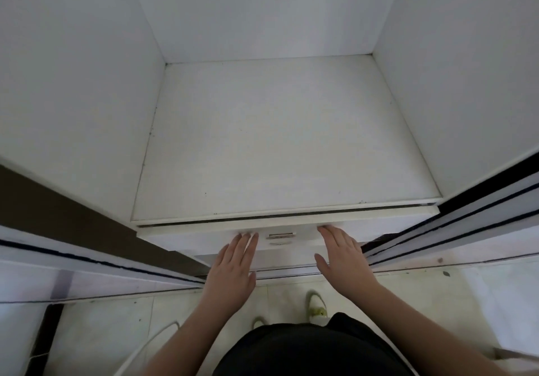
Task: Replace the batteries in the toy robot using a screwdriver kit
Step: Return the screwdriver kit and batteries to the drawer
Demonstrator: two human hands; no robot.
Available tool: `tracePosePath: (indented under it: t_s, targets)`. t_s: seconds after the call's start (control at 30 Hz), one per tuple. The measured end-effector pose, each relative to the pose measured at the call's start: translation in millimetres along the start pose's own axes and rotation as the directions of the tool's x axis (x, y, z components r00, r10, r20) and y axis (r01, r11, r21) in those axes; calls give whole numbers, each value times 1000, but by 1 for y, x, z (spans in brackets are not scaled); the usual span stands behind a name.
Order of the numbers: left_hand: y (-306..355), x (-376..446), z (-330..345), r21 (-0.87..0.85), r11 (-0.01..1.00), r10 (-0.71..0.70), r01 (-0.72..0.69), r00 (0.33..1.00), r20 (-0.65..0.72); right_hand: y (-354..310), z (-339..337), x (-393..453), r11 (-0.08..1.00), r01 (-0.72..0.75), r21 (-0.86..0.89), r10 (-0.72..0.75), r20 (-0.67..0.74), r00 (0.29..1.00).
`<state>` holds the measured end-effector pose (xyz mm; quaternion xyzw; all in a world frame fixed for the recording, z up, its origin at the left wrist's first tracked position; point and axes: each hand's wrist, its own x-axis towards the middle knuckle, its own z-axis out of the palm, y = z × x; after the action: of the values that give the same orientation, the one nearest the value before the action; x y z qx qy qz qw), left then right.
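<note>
Below white shelf [280,142]: left hand [233,270], right hand [344,259] flat, fingers straight, against drawer front [291,237] flanking metal handle [280,235]

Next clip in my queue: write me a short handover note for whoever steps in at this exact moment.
Left hand: open, straight fingers flat against the white drawer front, left of its small metal handle.
Right hand: open, fingers flat on the same front, right of the handle.
The drawer sits under the white cupboard shelf, with a narrow gap at its top edge.
Toy robot, batteries and screwdriver kit: none in view.
Done: nothing of the battery swap shows.
Left: find the toy, kit and batteries, then the whole swap.
</note>
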<state>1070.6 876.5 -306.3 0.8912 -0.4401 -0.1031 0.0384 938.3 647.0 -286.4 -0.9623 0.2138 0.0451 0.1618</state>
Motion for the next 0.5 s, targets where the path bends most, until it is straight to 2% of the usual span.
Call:
tracePosePath:
  t_s: [0.2,0.5]
  targets:
    - [5,21,-3,46,990,-135,135,991,-16,20,-3,27,996,72,-47,-72,0,997]
    - [20,27,-2,77,968,-239,240,971,-20,37,1,35,951,254,-174,-258,0,966]
